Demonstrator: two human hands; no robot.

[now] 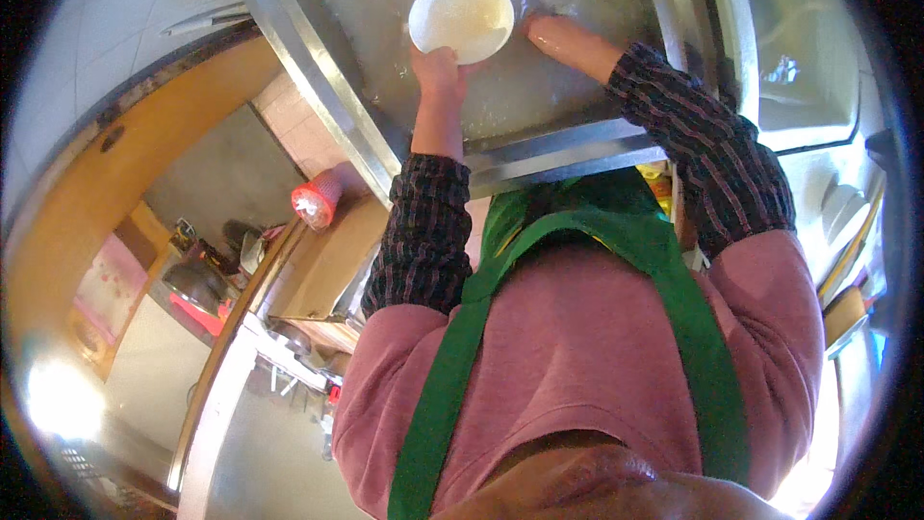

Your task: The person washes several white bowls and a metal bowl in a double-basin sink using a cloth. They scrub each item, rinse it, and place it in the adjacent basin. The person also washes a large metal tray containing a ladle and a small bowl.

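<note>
My left hand (438,72) grips a white bowl (462,18) by its near rim, thumb on the inner side. The bowl is tilted so that its inside faces up toward me, above the murky water of a stainless steel sink (570,148). To the right of the bowl, my right hand (541,25) reaches into the water. Its fingers are under the surface and hidden, so whether they hold anything does not show. The water is stirred and shiny just beyond that hand. Dark striped sleeve covers (426,231) wrap both forearms.
A second basin (808,112) adjoins on the right, with white dishes (844,213) nearer me. Left of the sink, a red plastic basket (316,201) lies by a cardboard box (325,260). Several kitchen items, including a dark pan (193,280), crowd a surface farther left.
</note>
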